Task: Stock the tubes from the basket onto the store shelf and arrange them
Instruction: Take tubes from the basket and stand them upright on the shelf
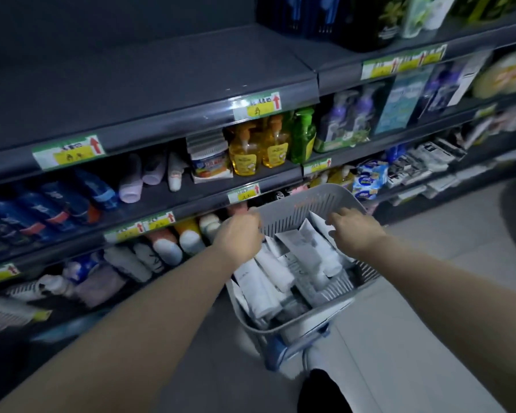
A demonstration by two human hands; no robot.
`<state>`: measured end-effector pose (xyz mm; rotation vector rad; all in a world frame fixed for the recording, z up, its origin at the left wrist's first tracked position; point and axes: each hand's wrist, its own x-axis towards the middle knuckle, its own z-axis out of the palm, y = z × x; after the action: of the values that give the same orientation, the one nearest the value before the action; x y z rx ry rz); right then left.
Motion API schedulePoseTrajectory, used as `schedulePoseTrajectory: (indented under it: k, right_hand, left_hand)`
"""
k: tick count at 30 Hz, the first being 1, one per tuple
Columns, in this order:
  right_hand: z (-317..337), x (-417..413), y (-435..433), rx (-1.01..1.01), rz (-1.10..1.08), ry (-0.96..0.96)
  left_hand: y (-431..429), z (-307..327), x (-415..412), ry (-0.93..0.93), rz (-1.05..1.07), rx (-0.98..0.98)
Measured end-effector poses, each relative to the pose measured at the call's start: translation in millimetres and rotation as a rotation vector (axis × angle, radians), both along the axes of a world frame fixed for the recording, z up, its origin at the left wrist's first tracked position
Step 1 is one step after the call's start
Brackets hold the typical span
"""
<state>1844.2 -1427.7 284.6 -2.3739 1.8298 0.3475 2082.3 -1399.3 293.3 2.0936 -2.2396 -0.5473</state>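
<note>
1. My left hand (239, 234) is at the far left corner of the grey perforated plastic basket (283, 217), back of the hand toward me and fingers curled down over the rim. They are hidden, so I cannot tell whether they grip the rim or a tube.
2. My right hand (355, 231) hovers over the far right part of the basket, fingers bent downward. The fingertips (332, 222) meet the flat crimped end of one tube. I cannot tell whether they pinch it or only touch it.
3. The white squeeze tubes (280, 272) lie heaped inside the basket, between and just below both hands, most of them nearer to me than the fingers.
4. The basket stands right beside the dark grey metal store shelf (161, 84), which runs along the left and far side. A blue frame (277, 350) shows under the basket's near end.
5. Just left of my left hand, on a lower tier, white-capped tubes (167, 247) lie side by side with their caps facing outward.
6. One tier up, pale tubes (131, 183) lie beside dark blue tubes (57, 201) further left.
7. To the right on that tier stand yellow pump bottles (259, 150) and a green pump bottle (303, 135).
8. Green-and-yellow price labels (69, 152) with red arrows are fixed along the shelf edges.
</note>
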Motion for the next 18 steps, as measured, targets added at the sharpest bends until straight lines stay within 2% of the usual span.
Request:
schedulePoseTrajectory:
  k: [5,13,18]
  right_hand:
    - [-48,-8,-46,0.201,0.122,0.004]
    - [-96,46,-59,0.424,0.219,-0.1]
    - [-123,58,-48,0.378,0.285,0.078]
  left_hand:
    - [-15,-37,-26,-0.017,0.125,0.116]
    - [5,-64,-20,0.088,0.391,0.217]
    - [15,-69,-12,0.113,0.482,0.231]
